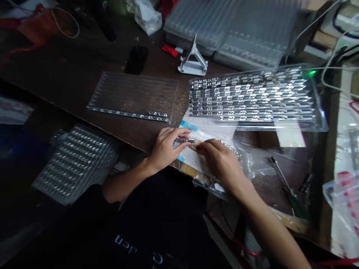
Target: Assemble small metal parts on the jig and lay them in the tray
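Between the thumb and index finger of my left hand [166, 146] is a small metal connector [191, 141] with a dark face. My right hand [220, 158] is closed in a pinch just right of it; whatever its fingertips hold is hidden. Both hands are over a white sheet [193, 158] with blue tape [189, 126] at its edge. Small shiny parts [235, 152] lie in a clear plastic bag by my right hand. Behind, a clear tray [252, 97] holds rows of similar metal connectors. Another clear tray [134, 91], to the left, has connectors along its near row.
Stacked clear trays [202, 22] and a white folding stand [193, 61] are at the back, near a dark phone [137, 59]. A green-handled screwdriver [286, 183] lies at the right. More filled trays [74, 164] are stacked low on the left, below the table edge.
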`<state>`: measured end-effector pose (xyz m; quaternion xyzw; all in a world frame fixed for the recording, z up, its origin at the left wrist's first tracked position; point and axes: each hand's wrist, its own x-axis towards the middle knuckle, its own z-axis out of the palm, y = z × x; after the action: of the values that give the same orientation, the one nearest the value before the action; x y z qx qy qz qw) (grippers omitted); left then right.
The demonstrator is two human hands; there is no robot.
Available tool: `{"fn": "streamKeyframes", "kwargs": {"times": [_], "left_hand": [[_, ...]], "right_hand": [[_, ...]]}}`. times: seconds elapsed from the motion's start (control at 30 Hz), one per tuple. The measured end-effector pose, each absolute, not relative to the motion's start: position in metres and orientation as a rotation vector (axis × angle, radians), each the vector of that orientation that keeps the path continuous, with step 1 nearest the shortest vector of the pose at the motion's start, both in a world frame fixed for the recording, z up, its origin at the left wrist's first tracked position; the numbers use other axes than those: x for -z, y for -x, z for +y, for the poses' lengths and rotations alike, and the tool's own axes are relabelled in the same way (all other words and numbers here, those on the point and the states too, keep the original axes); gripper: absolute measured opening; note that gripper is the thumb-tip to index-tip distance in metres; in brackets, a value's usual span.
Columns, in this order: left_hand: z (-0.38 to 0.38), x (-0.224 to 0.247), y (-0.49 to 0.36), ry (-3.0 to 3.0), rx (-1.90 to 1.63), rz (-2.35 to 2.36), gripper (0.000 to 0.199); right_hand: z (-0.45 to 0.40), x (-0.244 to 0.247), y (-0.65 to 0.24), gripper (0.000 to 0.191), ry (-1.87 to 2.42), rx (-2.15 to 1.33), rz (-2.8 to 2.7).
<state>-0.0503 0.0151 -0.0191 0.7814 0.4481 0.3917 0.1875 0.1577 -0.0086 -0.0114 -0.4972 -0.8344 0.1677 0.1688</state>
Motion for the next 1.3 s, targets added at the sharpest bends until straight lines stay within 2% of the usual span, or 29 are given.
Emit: {"fn": "streamKeyframes", "kwargs": {"times": [0.13,0.23,0.47,0.63,0.87,1.3], "left_hand": [[0.024,0.019,0.072,-2.246,-1.033,1.346,0.028],[0.044,0.015,0.092,-2.277,-0.999,1.485,0.014],[0.093,0.001,0.117,-2.297,-0.826,1.674,0.01],[0.101,0.005,0.108,-2.344,-0.7,1.54,0.012],[0.1,-0.003,0.123,-2.368,-0.551,1.695,0.012],[0.102,0.006,0.124,-2.413,-0.667,1.626,0.011]], "right_hand": [[-0.01,0.006,-0.153,0.036,1.431,-0.367,-2.512],[-0.008,0.003,-0.157,0.039,1.389,-0.406,-2.515],[-0.002,0.005,-0.175,0.023,1.715,-0.112,-2.29],[-0.001,0.004,-0.175,0.021,1.795,-0.184,-2.369],[0.0,0.001,-0.174,0.021,1.842,-0.195,-2.416],[-0.003,0.005,-0.174,0.019,1.777,-0.195,-2.403]]}}
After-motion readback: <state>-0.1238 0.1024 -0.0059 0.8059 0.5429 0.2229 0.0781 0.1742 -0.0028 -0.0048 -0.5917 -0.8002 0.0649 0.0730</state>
